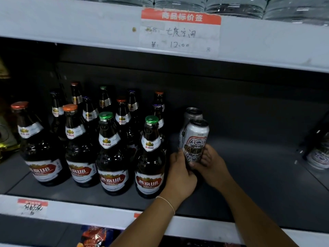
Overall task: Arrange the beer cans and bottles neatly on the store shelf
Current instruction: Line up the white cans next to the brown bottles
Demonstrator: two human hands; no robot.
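Observation:
A silver beer can [195, 139] with a blue and red pattern stands on the grey shelf [258, 175], just right of the bottles. My left hand [179, 173] and my right hand [211, 166] both grip its lower part from the sides. A second silver can [192, 114] stands right behind it, mostly hidden. Several dark brown beer bottles [114, 154] with red and white labels and orange, green or dark caps stand in rows on the left half of the shelf.
The shelf above [89, 24] carries a price tag [179, 32] and clear water bottles [231, 4]. More patterned cans [318, 157] stand at the far right. Snack packs [94, 236] lie on the shelf below. Bare shelf surface stretches right of my hands.

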